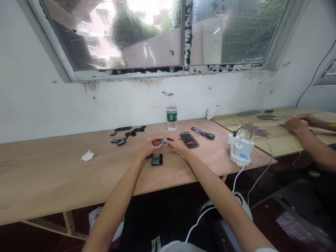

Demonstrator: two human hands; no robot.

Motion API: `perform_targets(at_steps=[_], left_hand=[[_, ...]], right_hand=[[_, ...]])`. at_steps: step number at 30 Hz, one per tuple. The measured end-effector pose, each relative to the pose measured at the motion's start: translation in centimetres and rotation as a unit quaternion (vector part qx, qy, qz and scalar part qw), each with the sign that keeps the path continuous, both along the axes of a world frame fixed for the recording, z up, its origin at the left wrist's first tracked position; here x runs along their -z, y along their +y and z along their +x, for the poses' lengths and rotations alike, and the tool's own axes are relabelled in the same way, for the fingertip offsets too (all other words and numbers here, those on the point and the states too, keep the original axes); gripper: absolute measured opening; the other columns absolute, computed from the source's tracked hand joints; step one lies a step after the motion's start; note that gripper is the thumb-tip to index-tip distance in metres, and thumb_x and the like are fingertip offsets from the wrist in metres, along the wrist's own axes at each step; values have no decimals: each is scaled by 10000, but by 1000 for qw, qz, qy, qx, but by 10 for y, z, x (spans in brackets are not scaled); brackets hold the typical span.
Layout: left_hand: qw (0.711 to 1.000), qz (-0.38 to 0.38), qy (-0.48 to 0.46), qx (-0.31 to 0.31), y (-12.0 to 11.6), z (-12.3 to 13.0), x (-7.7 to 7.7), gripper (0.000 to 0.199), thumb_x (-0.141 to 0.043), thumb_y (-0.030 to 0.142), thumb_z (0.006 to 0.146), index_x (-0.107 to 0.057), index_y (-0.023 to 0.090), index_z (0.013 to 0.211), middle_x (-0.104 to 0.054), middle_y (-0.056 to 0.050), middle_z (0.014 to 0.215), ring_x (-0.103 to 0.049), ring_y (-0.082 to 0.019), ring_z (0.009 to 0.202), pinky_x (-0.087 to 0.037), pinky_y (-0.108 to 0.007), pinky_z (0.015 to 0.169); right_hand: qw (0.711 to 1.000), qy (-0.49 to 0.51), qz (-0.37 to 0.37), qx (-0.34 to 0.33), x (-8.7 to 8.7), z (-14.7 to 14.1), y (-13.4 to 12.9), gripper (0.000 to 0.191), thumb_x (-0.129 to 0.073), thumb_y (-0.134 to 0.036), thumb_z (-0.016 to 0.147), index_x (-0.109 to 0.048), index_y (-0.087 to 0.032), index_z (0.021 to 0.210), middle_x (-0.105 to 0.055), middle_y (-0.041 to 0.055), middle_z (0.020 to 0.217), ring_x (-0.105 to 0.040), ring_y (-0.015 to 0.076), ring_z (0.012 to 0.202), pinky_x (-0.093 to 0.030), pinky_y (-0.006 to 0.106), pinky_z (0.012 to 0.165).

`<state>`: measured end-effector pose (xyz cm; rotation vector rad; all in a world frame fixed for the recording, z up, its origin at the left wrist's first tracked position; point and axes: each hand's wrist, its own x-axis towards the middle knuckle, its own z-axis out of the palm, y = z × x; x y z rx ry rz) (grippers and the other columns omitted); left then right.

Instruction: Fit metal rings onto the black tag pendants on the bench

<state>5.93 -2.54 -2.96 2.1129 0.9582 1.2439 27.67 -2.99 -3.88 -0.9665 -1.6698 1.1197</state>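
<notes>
The counter [52, 171] is smooth, matt pale plywood; the water bottle [171, 113] is clear plastic; the small black devices [156, 161] have glossy faces.

My fingers [171, 142] hide most of the small dark thing [163, 141] between my hands. The phone [189, 140] is blurred, so is a patch [256, 130] further right, and the tiny silver bits [143, 133] are too small to tell.

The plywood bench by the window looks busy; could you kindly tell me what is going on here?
A person's left hand and right hand meet over a plywood bench, their fingers on a small black rectangular device. Two more such devices lie just below the hands, and other dark pieces lie further left. At the next table, a co-worker's hands are busy separately.
</notes>
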Motion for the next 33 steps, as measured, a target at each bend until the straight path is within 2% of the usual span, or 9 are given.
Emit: perform_targets(at_steps=[5, 15, 24, 27, 30, 33], left_hand=[[1000, -18, 7, 8, -1, 2, -2, 552, -892, 591, 802, -841, 200, 1189, -849, -118, 1218, -849, -318, 1013, -721, -525, 980], [998, -47, -26, 22, -2, 3, -2, 618, -929, 613, 760, -835, 180, 1192, -840, -139, 1244, -832, -327, 1089, -704, -530, 1021], [998, -51, -27, 25, -4, 5, -6, 618, -952, 615, 730, -834, 187, 1160, -830, -142, 1273, -810, -340, 1153, -694, -532, 1038], [997, -59, -30, 29, -4, 7, -7, 616, -933, 621, 758, -827, 188, 1183, -828, -146, 1279, -803, -343, 1177, -685, -518, 1052], [996, -72, -44, 26, -4, 9, -7, 611, -897, 637, 796, -817, 181, 1195, -844, -148, 1217, -814, -340, 1134, -705, -504, 990], [993, -96, -63, 19, -4, 10, -7, 649, -916, 648, 757, -812, 162, 1175, -854, -148, 1141, -825, -333, 1060, -719, -489, 911]], right_hand=[[999, 11, -36, 7, -7, 2, -5, 493, -752, -679, 839, -592, -216, 778, -433, -58, 661, -408, 127, 635, -310, 272, 592], [999, -15, 5, 42, -19, 3, -20, 412, -728, -581, 911, -627, -207, 768, -500, -21, 688, -495, 181, 726, -419, 317, 705], [997, -26, 45, 48, -11, 3, -9, 439, -701, -627, 891, -653, -200, 803, -542, -15, 720, -510, 183, 761, -442, 319, 737], [996, -18, 58, 58, -6, 3, -5, 442, -687, -633, 890, -657, -198, 813, -562, -10, 738, -519, 185, 781, -449, 319, 743], [993, -20, 93, 73, -3, 2, -1, 436, -668, -631, 892, -652, -206, 795, -577, -1, 751, -524, 193, 800, -444, 318, 730], [988, -23, 132, 76, -1, 1, 2, 430, -672, -618, 882, -660, -201, 777, -585, 3, 740, -537, 197, 787, -445, 319, 721]])
